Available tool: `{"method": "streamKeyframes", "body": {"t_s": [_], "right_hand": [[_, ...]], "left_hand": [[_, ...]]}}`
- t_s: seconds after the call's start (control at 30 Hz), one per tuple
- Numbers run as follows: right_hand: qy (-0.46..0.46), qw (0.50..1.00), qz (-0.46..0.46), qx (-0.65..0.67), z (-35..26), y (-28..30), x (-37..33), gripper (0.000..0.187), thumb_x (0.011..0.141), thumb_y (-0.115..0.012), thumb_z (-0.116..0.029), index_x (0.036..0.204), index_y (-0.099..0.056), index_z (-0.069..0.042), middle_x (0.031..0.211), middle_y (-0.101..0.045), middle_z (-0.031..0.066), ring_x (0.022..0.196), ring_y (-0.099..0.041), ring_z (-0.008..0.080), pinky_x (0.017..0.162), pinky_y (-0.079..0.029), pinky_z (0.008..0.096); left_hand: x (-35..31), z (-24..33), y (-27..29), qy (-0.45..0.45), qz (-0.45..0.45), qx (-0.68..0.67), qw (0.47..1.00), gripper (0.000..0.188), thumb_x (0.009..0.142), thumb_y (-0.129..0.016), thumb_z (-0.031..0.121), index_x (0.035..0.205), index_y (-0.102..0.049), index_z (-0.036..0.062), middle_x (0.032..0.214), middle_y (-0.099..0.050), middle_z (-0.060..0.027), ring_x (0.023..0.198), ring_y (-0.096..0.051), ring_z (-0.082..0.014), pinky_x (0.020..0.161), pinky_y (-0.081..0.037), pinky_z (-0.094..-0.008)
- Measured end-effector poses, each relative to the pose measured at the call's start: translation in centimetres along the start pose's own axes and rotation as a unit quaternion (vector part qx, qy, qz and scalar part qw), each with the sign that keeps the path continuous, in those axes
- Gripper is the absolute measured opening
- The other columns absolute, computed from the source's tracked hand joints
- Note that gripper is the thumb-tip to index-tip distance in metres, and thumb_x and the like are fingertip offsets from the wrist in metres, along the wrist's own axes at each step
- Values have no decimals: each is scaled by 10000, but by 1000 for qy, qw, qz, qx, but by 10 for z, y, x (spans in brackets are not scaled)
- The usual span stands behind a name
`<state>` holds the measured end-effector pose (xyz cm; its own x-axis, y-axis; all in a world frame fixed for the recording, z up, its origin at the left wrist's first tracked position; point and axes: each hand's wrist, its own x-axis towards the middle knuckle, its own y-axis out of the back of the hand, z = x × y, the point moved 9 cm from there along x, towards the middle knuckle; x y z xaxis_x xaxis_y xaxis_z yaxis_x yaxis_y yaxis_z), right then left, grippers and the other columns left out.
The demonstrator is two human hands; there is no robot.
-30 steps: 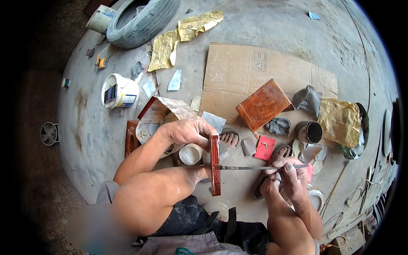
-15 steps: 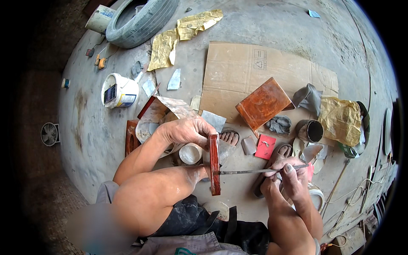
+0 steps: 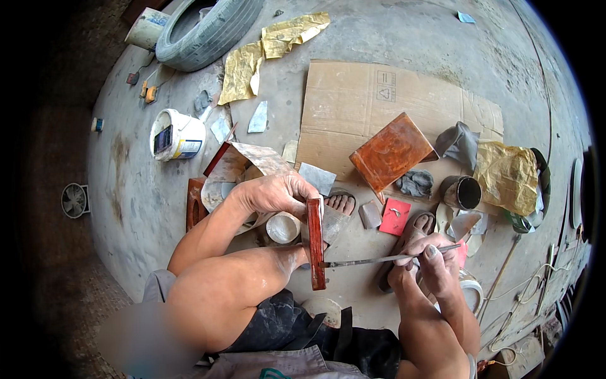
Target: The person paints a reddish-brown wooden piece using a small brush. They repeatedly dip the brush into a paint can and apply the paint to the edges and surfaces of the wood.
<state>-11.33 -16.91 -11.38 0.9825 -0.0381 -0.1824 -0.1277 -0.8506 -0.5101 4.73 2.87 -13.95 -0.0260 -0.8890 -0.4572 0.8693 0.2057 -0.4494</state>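
Left hand (image 3: pixel 278 191): pinching the far end of a narrow glossy red-brown wooden bar (image 3: pixel 316 252).
Right hand (image 3: pixel 434 256): gripping a thin dark rod-like tool (image 3: pixel 363 261) between thumb and fingers, well apart from the left.
Bar place: held between the bent legs (image 3: pixel 221 294), above the grey concrete floor (image 3: pixel 372 297), near end free.
Tool tip: touching, apparently, the bar's right edge, below its middle.
Just changed: slid along that edge toward the body; meaning, as a judgement, a nearer stretch of edge now being worked.
Tool slant: almost level a second ago, now dipping more toward the tip.
Bar shift: slightly leftward since then.
Left grip: unchanged.
Red-brown glossy box-shaped piece (image 3: pixel 391 155): still lying partly over the flattened brown cardboard sheet (image 3: pixel 347 95).
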Motion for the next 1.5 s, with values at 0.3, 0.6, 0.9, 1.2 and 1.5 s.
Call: {"method": "streamKeyframes", "body": {"t_s": [0.3,0.6,0.9,1.2,1.5], "right_hand": [[-20,995,36,96,7,8,-6,282,1037,-529,-261,954,-608,-4,844,-688,177,779,-654,220,707,-524,337],[5,982,121,146,34,53,-18,256,1025,-510,-307,957,-545,-63,689,-587,128,601,-532,208,570,-435,327],[3,974,165,157,41,70,-29,263,1018,-524,-319,1001,-559,-58,747,-623,131,632,-572,214,580,-456,332],[-20,962,203,183,52,76,-34,261,1009,-557,-324,1000,-562,-64,759,-660,115,638,-600,201,574,-478,316],[-26,967,208,145,53,73,-32,240,1032,-501,-342,1020,-549,-107,701,-611,66,600,-527,175,578,-406,294]], "left_hand": [[-11,0,19,-36,37,-4,999,89,907,-699,42,982,-724,0,922,-718,-33,861,-655,-109,826,-530,-273],[-79,76,68,-275,167,-59,945,184,912,-694,121,1085,-681,61,1072,-709,-119,1021,-659,-253,967,-478,-424],[-91,126,132,-375,350,-128,849,367,923,-721,146,1268,-607,92,1291,-635,-40,1259,-540,-215,1127,-345,-450],[-104,84,216,-307,555,-83,769,411,937,-721,218,1274,-575,34,1241,-631,-58,1170,-551,-179,956,-451,-319],[-109,62,250,-168,613,-10,772,382,973,-650,253,1284,-590,40,1207,-659,-8,911,-585,-82,595,-408,-251]]}}
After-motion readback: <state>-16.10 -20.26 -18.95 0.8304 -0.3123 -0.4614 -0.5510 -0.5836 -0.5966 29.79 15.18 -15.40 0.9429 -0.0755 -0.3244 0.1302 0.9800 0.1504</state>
